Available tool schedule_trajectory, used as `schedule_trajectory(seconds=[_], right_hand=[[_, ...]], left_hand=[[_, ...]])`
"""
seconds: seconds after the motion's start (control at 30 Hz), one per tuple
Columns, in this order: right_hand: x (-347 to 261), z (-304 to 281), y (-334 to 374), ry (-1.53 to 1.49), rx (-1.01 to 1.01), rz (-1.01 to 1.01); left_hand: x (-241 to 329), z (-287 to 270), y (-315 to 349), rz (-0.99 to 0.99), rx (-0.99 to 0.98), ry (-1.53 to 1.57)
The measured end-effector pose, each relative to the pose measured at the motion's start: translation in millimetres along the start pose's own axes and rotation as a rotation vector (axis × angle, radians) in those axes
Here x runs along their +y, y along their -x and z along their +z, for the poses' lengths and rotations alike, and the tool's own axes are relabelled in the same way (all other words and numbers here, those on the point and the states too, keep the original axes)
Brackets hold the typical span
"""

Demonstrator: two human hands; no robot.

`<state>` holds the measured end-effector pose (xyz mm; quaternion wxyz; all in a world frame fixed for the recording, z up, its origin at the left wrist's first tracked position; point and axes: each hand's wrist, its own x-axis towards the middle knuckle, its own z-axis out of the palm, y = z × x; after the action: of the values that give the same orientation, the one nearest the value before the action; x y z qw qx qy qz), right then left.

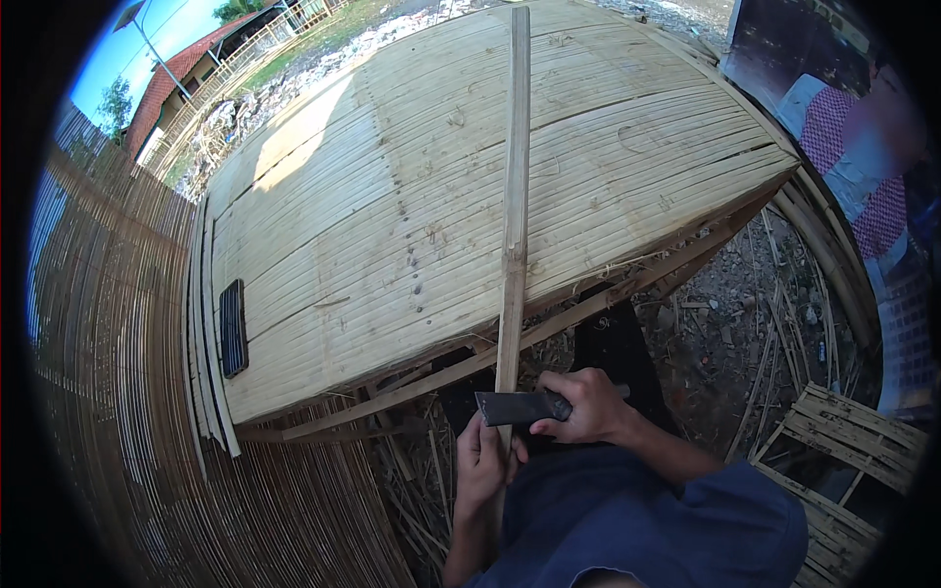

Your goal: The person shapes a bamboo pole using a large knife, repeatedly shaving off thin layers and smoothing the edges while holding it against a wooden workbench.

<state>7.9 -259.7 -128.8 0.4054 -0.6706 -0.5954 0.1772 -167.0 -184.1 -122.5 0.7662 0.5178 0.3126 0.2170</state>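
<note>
As the strip (pixel 515 211) points lengthwise forward, the left grip (pixel 482 461) seemingly pinches it, right grip (pixel 592 406) clasping a blade (pixel 517 408)

Right hand (pixel 588 404): on the right end of the dark, flat metal blade (pixel 517 408), which lies across the long, narrow, pale-brown bamboo strip (pixel 517 186). Left hand (pixel 480 463): left of right hand, around the strip just on the body side of the blade. Strip runs ahead from left hand over the broad, pale, slatted bamboo tabletop (pixel 323 304), which spreads ahead of both hands. Black rectangular slab (pixel 232 328): on the tabletop near its left edge, ahead-left of left hand. Brown slatted bamboo screen (pixel 118 343): well left of left hand. Pale slatted bamboo rack (pixel 853 426): well right of right hand
</note>
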Motion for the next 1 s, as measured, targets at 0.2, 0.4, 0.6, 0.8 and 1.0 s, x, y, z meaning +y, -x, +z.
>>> schedule_trajectory(seconds=[0.2,0.4,0.6,0.8,1.0], right_hand=[[22.1,6.3,44.1,-0.457,0.120,0.361],[42.4,3.3,69.2,-0.660,0.159,0.596],[61.8,17.4,87.8,-0.689,0.128,0.712],[69.3,26.3,108.0,-0.566,0.118,0.651],[57.4,29.3,121.9,-0.849,0.191,0.644]], left_hand=[[9.0,-12.4,9.5,-0.025,0.107,0.112],[30.3,-22.6,-1.9,0.258,0.075,-0.136],[19.2,-20.0,-4.1,0.160,0.159,-0.103],[24.7,-21.7,-19.4,0.247,0.385,-0.156],[93.1,-17.2,-13.4,0.523,0.504,-0.215]])
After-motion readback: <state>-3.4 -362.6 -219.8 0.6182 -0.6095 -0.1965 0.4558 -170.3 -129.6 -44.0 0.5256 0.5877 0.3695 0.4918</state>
